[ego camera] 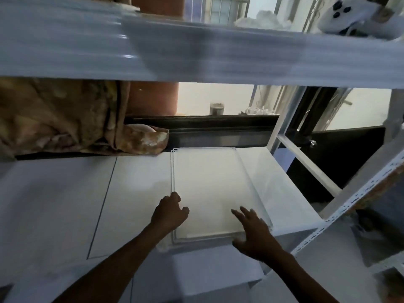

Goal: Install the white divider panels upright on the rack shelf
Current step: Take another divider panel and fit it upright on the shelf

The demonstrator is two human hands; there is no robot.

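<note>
A stack of white divider panels [207, 186] lies flat on the white rack shelf [65, 204], right of centre, its long side running away from me. My left hand [169, 212] sits at the stack's near left edge with fingers loosely curled against the edge. My right hand [254, 232] rests on the near right corner with fingers spread and straight. No panel stands upright.
The upper shelf beam [196, 55] crosses overhead, blurred. A brown patterned cloth [65, 119] bunches at the back left. A perforated white upright [360, 193] and a slanted crossbar [306, 162] frame the right end. A white controller [347, 14] lies on the top shelf.
</note>
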